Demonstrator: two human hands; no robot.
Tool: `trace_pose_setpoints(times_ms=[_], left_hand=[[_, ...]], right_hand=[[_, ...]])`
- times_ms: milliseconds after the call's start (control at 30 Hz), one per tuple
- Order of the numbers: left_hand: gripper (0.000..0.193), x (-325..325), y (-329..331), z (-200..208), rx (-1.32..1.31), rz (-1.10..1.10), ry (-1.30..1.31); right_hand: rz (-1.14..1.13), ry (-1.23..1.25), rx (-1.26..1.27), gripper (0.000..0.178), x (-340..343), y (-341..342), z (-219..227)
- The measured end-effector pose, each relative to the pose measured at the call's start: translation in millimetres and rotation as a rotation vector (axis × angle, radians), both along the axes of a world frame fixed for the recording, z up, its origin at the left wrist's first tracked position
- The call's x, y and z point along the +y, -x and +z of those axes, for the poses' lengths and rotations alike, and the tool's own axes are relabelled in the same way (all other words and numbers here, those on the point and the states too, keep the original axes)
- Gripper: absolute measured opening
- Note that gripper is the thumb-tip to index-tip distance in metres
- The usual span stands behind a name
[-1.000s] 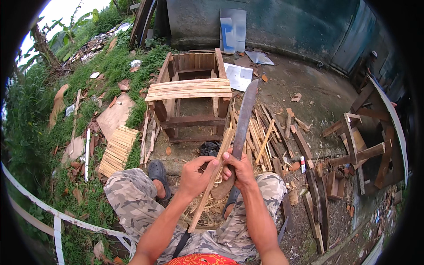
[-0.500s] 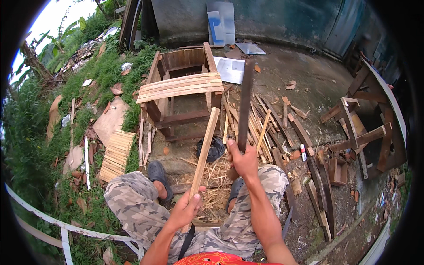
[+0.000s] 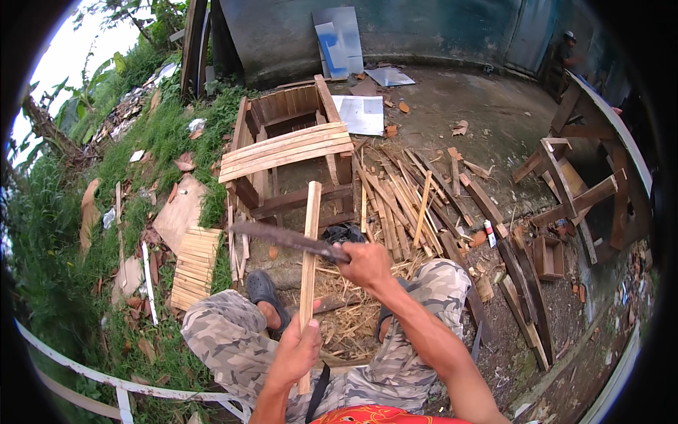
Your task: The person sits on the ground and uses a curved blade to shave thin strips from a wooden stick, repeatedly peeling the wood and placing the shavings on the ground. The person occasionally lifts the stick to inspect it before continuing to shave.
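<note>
My left hand (image 3: 296, 351) is closed around the lower part of a pale wooden slat (image 3: 310, 212), which stands nearly upright between my knees. In my right hand (image 3: 367, 267) is a machete (image 3: 272, 235) with a long dark blade. The blade lies across the slat at about mid-length and points to the left; I cannot tell if it touches the wood. Wood shavings (image 3: 353, 321) litter the ground between my feet. Just beyond the slat stands a wooden chair-like frame (image 3: 286, 150) with pale slats along its front edge.
Loose wooden strips (image 3: 399, 212) are heaped right of the frame. A slatted panel (image 3: 192, 268) lies on the grass at left, above a white metal rail (image 3: 159, 391). Dark wooden furniture (image 3: 586, 205) stands at right, near a small wooden box (image 3: 549, 257). A person (image 3: 567, 53) is far back right.
The machete has swung from upright down to the left, across the slat. My right hand has moved left and slightly lower. The slat's top has shifted left, making it more upright.
</note>
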State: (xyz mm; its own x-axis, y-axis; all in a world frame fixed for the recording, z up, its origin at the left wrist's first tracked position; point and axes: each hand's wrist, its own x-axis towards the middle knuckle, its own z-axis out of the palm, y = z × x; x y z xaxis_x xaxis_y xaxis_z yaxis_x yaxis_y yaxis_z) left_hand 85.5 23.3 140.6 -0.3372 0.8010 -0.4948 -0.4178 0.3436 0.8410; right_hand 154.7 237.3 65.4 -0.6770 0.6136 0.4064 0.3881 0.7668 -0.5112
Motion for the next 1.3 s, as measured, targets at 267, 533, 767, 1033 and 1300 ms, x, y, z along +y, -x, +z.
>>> trace_pose_setpoints(times_ms=[267, 533, 767, 1033, 1300], left_hand=[[0.041, 17, 17, -8, 0.433, -0.032, 0.012], [0.041, 26, 16, -11, 0.205, -0.017, 0.028], [0.042, 20, 18, -26, 0.28, -0.06, 0.016], [0.044, 18, 14, -19, 0.262, -0.083, 0.087], [0.044, 12, 12, -28, 0.404, -0.127, -0.016]], right_hand=[[0.101, -0.034, 0.153, 0.01, 0, 18, -8], [0.024, -0.011, 0.081, 0.014, 6, 27, -2], [0.086, -0.039, 0.077, 0.017, 22, 35, -19], [-0.127, 0.064, 0.012, 0.009, 39, 38, -30], [-0.295, -0.159, 0.211, 0.011, 52, 40, -40]])
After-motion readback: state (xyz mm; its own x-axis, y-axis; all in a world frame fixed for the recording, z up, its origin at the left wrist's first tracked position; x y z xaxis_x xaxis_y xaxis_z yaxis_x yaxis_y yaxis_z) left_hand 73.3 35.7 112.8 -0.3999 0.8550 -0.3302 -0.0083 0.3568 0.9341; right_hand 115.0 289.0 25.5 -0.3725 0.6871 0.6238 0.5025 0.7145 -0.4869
